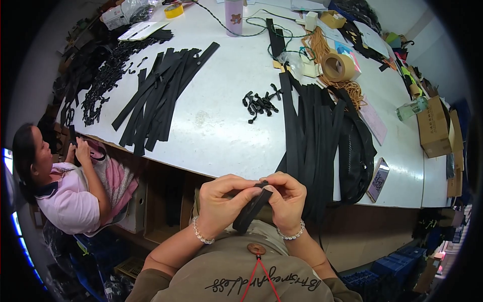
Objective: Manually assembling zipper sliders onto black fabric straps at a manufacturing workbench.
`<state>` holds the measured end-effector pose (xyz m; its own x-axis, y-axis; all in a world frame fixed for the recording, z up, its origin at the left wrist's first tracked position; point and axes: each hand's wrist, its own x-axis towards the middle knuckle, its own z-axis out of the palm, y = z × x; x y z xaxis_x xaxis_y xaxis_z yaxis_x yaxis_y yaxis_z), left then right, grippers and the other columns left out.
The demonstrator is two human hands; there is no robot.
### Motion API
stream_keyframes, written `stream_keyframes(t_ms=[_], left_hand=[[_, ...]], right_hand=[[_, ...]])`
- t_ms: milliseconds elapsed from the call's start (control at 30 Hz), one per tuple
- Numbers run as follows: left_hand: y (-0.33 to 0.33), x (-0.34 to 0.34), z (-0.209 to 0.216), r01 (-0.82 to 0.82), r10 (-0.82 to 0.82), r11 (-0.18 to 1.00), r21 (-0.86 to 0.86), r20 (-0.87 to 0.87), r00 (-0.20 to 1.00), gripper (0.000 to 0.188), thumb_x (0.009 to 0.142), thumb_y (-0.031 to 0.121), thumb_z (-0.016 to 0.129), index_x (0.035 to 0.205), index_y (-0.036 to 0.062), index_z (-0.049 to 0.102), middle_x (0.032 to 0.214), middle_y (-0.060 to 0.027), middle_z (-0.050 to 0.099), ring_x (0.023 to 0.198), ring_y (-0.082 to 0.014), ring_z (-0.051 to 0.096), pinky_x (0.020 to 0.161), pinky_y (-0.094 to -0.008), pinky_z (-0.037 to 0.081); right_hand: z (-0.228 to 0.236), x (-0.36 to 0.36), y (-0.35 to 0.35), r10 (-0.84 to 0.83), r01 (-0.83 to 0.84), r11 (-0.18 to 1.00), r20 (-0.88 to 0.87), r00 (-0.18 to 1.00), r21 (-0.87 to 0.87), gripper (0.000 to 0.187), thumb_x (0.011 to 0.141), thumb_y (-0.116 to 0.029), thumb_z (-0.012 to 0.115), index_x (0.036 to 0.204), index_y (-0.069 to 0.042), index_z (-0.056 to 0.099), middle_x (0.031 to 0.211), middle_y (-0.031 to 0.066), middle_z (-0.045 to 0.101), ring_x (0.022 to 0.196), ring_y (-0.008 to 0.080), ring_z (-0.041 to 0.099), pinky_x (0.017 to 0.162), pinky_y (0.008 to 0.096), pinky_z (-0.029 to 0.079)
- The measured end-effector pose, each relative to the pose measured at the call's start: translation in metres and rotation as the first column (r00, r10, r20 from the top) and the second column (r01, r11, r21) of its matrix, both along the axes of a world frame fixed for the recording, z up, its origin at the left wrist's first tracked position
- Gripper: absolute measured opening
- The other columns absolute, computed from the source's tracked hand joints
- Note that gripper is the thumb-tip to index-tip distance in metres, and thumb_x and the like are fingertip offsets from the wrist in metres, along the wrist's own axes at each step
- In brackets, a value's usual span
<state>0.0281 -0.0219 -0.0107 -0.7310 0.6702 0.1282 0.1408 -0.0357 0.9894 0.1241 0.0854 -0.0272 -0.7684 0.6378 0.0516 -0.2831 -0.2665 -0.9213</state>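
In front of my body, just past the table's near edge, both hands pinch the upper end of a black strip [250,211]. My left hand [224,201] is closed on it from one side, with thumb and forefinger at the end. My right hand [287,200] grips the same end from the other side, thumb pressed on top. The strip's lower part hangs slanting towards my lap. Whether a small part sits between the fingertips is hidden. A pile of long black strips [314,131] hangs over the edge on the right. Beyond my hands lie several small black pulls [261,104].
On the white table [216,126] lie another heap of black strips [158,95], scattered small black parts [103,75], a tape roll [338,67], a black bag [356,151] and a phone [378,180]. A purple bottle [233,17] stands far back. A co-worker [70,186] sits at left, handling a black strip.
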Motion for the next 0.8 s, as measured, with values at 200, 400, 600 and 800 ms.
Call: stream_keyframes(t_ms=[200, 400, 600, 800], left_hand=[[0.0, 0.004, -0.008, -0.031, 0.021, 0.998, 0.051, 0.182, 0.983, 0.008, 0.075, -0.003, 0.069, 0.083, -0.0032, 0.068, 0.078, -0.0094, 0.066, 0.069, -0.0096, 0.06, 0.061, -0.0193, 0.048], [0.0, 0.005, -0.016, -0.053, 0.019, 0.991, 0.12, 0.265, 0.964, 0.009, 0.079, -0.001, 0.067, 0.087, -0.0024, 0.068, 0.082, -0.008, 0.066, 0.071, -0.0085, 0.061, 0.063, -0.0188, 0.049], [0.0, 0.005, -0.02, -0.066, 0.018, 0.984, 0.167, 0.272, 0.962, 0.008, 0.079, -0.002, 0.066, 0.087, -0.0024, 0.067, 0.085, -0.0086, 0.066, 0.074, -0.009, 0.061, 0.065, -0.0197, 0.049], [0.002, 0.004, -0.026, -0.085, 0.017, 0.972, 0.217, 0.297, 0.955, 0.012, 0.081, -0.001, 0.065, 0.094, -0.0028, 0.064, 0.084, -0.0064, 0.065, 0.074, -0.0079, 0.06, 0.065, -0.0192, 0.049]], right_hand=[[-0.008, 0.002, 0.001, 0.04, -0.04, 0.999, -0.041, 0.998, 0.021, 0.013, 0.083, 0.006, 0.059, 0.096, 0.006, 0.061, 0.089, 0.0086, 0.063, 0.078, 0.0095, 0.06, 0.064, 0.0197, 0.051], [-0.008, 0.001, 0.0, 0.027, -0.03, 0.994, 0.027, 0.999, 0.101, 0.013, 0.082, 0.006, 0.061, 0.095, 0.006, 0.063, 0.088, 0.0088, 0.064, 0.077, 0.0094, 0.06, 0.064, 0.0197, 0.049], [-0.008, 0.001, 0.0, 0.022, -0.029, 0.988, 0.05, 0.999, 0.154, 0.013, 0.081, 0.007, 0.061, 0.094, 0.006, 0.064, 0.087, 0.0091, 0.064, 0.078, 0.0097, 0.06, 0.067, 0.0201, 0.048], [0.001, -0.003, -0.002, -0.15, 0.12, 0.946, 0.078, 0.986, 0.3, 0.022, 0.079, 0.002, 0.066, 0.1, 0.006, 0.061, 0.092, 0.0097, 0.062, 0.072, 0.0088, 0.057, 0.063, 0.0197, 0.047]])
